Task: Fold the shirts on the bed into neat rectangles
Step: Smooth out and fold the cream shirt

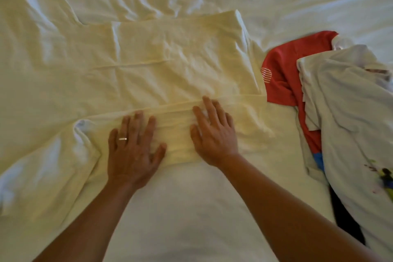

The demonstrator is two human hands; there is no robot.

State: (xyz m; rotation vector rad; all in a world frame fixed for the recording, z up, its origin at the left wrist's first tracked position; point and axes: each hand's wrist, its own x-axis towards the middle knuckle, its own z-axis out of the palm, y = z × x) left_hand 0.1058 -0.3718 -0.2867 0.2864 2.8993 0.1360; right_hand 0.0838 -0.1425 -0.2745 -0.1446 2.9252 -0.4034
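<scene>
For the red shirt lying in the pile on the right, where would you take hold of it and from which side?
Take the red shirt by its bare left portion, near the white striped circle print, coming in from the left. That part lies uncovered on the bed sheet, while a white shirt is draped over its right side, so a pull leftward would probably slide it free.

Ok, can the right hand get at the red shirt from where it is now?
Probably yes. The right hand lies flat on the cream shirt; the red shirt lies just to its right, its near edge uncovered, though a white shirt overlaps its far side.
</scene>
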